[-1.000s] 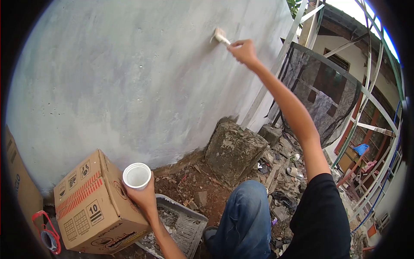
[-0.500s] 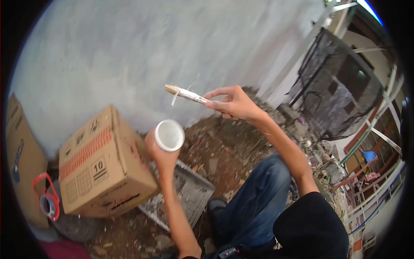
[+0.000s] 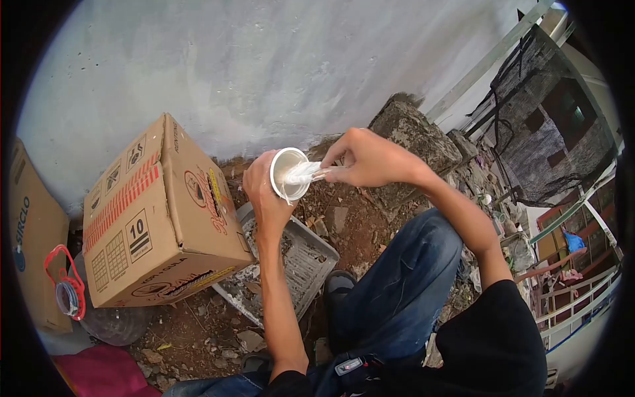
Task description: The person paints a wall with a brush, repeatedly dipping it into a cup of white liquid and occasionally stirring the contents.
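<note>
My left hand (image 3: 262, 192) is wrapped round a white cup (image 3: 274, 173), which is tilted with its mouth toward my right hand. Between the fingers of my right hand (image 3: 360, 159) is the handle of a brush (image 3: 301, 173) bound in white string or cloth. The brush's front end is inside the cup mouth, and its bristles are hidden there. A loose strand hangs over the cup's rim.
A painted wall (image 3: 218, 73) rises ahead. Cardboard boxes (image 3: 152, 218) stand left, beside a red-handled item (image 3: 69, 291). A dirty grey tray (image 3: 307, 264) lies on the soil below my left arm. Rubble and a stone block (image 3: 417, 139) are at right.
The brush has come down and left relative to my hands, from the air into the cup. The cup has risen and tilted toward my right hand. The view has shifted slightly.
</note>
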### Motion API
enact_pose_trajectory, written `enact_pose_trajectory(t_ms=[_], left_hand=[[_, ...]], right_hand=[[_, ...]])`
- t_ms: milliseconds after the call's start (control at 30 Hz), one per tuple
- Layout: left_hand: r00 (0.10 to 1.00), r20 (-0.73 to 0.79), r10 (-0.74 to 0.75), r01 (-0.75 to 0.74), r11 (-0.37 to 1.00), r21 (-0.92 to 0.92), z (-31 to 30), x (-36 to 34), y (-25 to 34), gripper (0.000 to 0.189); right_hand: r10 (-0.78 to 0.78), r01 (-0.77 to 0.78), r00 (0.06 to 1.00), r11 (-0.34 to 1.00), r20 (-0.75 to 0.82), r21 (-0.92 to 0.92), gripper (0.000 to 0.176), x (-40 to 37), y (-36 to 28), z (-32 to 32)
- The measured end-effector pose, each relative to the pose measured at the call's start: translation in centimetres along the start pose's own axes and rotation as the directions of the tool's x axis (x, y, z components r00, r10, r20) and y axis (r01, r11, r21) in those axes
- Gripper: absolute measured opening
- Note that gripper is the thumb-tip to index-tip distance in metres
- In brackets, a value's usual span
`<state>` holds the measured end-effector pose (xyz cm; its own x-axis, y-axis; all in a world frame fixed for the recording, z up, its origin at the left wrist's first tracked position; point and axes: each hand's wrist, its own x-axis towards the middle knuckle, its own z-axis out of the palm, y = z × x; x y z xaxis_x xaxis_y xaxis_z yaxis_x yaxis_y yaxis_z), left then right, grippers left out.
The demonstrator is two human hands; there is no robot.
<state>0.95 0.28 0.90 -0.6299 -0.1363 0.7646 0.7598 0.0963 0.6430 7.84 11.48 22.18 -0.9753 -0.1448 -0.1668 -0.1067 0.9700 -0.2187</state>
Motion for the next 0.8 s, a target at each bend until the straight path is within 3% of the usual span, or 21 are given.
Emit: enact_pose_trajectory(t_ms=[33,133,300,400,500,600,633,733,767,800], left_hand=[[1.000,0.007,0.026,-0.027,0.999,0.027,0.3,0.0,0.2,0.060],[0.996,0.019,0.082,-0.083,0.994,0.073,0.6,0.1,1.0,0.062],[0.993,0.023,0.112,-0.113,0.990,0.082,0.8,0.1,1.0,0.062],[0.999,0.011,0.037,-0.037,0.998,0.056,0.7,0.0,0.8,0.060],[0.988,-0.124,-0.088,0.090,0.996,0.010,0.4,-0.2,0.2,0.062],[0.970,-0.134,-0.201,0.187,0.976,-0.113,-0.3,-0.3,-1.3,0.065],[0.970,-0.131,-0.206,0.187,0.972,-0.141,-0.5,-0.3,-1.5,0.065],[0.915,-0.142,-0.377,0.328,0.902,-0.280,-0.9,0.0,-1.4,0.064],[0.914,-0.161,-0.373,0.319,0.905,-0.283,-1.0,0.2,-1.2,0.064],[0.912,-0.180,-0.368,0.310,0.907,-0.284,-1.1,0.4,-0.8,0.063]], right_hand=[[0.017,-0.017,0.999,1.000,0.046,-0.005,0.030,0.3,-0.3,0.3],[-0.143,0.141,0.988,0.989,-0.051,-0.038,0.027,1.9,1.9,3.3],[-0.094,0.093,0.995,0.993,-0.011,-0.078,0.029,3.0,1.5,4.3],[-0.096,0.096,0.995,0.993,0.003,-0.076,0.030,2.9,1.2,3.6],[-0.117,0.111,0.991,0.990,-0.066,-0.086,0.031,1.5,0.1,2.0],[-0.094,0.081,0.990,0.990,-0.110,-0.117,0.031,-0.5,-1.7,0.4],[-0.245,0.229,0.950,0.968,-0.196,-0.098,0.030,-0.4,-0.5,0.8],[-0.107,0.107,0.975,0.994,-0.193,-0.009,0.029,-1.0,-1.0,-0.2],[-0.192,0.188,0.958,0.981,-0.212,-0.038,0.030,-0.9,-0.5,-0.3],[-0.164,0.173,0.966,0.985,-0.199,0.028,0.030,-0.9,-0.4,-0.4]])
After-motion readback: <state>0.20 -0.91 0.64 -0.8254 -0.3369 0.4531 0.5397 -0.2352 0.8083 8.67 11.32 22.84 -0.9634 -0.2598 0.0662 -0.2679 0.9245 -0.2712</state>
